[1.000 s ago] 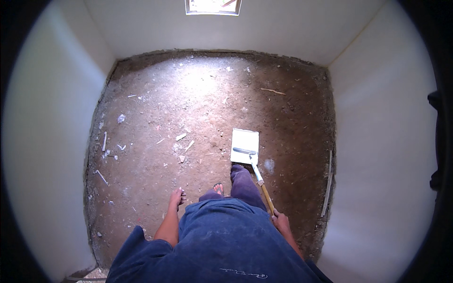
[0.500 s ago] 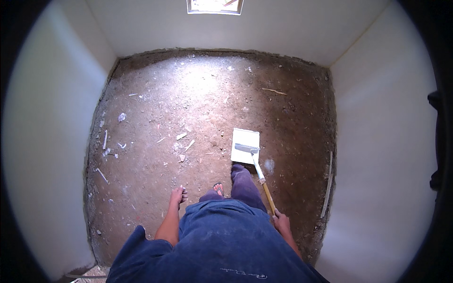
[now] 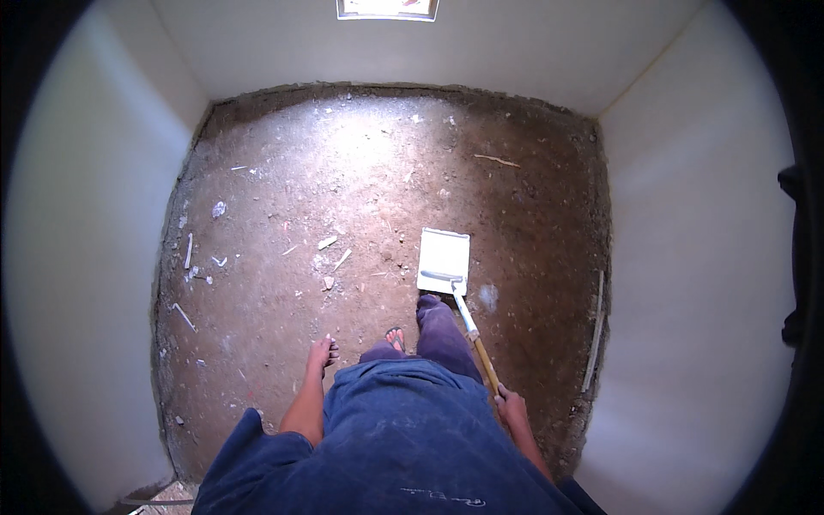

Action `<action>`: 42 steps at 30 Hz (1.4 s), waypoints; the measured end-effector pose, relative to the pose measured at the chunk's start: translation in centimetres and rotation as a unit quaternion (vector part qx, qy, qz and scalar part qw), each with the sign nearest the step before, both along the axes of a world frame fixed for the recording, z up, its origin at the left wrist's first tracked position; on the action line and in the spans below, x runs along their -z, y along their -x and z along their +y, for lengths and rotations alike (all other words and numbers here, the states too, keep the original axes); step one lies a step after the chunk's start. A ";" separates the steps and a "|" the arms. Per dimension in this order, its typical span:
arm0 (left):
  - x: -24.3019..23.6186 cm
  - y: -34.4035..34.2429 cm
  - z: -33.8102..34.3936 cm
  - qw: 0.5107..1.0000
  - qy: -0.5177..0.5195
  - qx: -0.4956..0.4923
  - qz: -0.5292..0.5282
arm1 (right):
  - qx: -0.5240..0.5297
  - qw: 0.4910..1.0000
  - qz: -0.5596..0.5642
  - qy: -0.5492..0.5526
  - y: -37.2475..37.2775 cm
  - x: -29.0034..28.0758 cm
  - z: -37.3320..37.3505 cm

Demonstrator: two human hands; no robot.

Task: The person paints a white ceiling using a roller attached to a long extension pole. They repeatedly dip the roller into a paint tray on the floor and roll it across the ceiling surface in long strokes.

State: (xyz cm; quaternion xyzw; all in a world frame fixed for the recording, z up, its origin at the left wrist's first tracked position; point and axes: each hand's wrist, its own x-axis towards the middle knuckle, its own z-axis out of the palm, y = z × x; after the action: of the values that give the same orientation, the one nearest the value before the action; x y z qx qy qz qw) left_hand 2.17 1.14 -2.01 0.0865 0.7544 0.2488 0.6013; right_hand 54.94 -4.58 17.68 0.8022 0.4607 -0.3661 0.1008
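My right hand (image 3: pixel 512 403) is closed round the wooden handle of a long paint roller (image 3: pixel 482 359). Its roller head (image 3: pixel 440 275) lies across the near end of a white paint tray (image 3: pixel 444 249) on the dirt floor, just ahead of my foot. White paint coats the tray's inside and the metal neck of the roller. Away from the tool, my left hand (image 3: pixel 322 353) hangs beside my left hip, holding nothing, its loosely bent fingers slightly apart.
Pale walls (image 3: pixel 687 215) enclose the room on the left, right and far side, with a bright window (image 3: pixel 386 9) in the far one. Wood scraps (image 3: pixel 327 243), a stick (image 3: pixel 496 160) and white debris (image 3: pixel 220 209) litter the dirt floor. A long strip (image 3: pixel 594 330) lies along the right wall.
The roller head has moved toward me, from the middle of the tray to its near end. My right hand keeps its grip; my left hand stays at my side.
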 end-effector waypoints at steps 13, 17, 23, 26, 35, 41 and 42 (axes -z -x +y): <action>-1.3 -0.6 -0.5 0.999 0.020 0.020 0.017 | 0.037 0.998 0.052 -0.029 -2.4 -1.4 -4.6; -0.5 -0.4 -0.5 1.000 0.010 0.024 0.011 | 0.031 0.999 0.019 0.008 -1.9 -0.6 -2.4; 0.3 0.1 0.5 1.000 -0.015 0.018 -0.011 | 0.029 0.999 0.027 -0.010 -1.6 -0.4 0.2; 0.0 0.2 0.6 1.000 -0.008 0.019 -0.005 | 0.051 0.998 0.037 0.011 -2.0 -1.5 -1.2; -0.3 0.1 -0.9 1.000 -0.002 0.015 0.000 | 0.015 0.999 0.032 -0.032 -1.2 0.2 -1.3; 0.1 0.4 -1.0 1.000 0.001 0.014 0.002 | 0.036 0.998 0.049 -0.018 -0.8 -0.5 -1.3; 0.1 0.4 -1.1 1.000 0.012 0.013 0.006 | 0.041 0.998 0.049 -0.018 -0.8 -0.9 -1.9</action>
State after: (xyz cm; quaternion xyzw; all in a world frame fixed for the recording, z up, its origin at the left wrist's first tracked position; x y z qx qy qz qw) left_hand 1.72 0.04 -2.10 0.0904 0.7600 0.2314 0.6006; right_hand 55.76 -6.43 18.54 0.8033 0.4382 -0.4005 0.0482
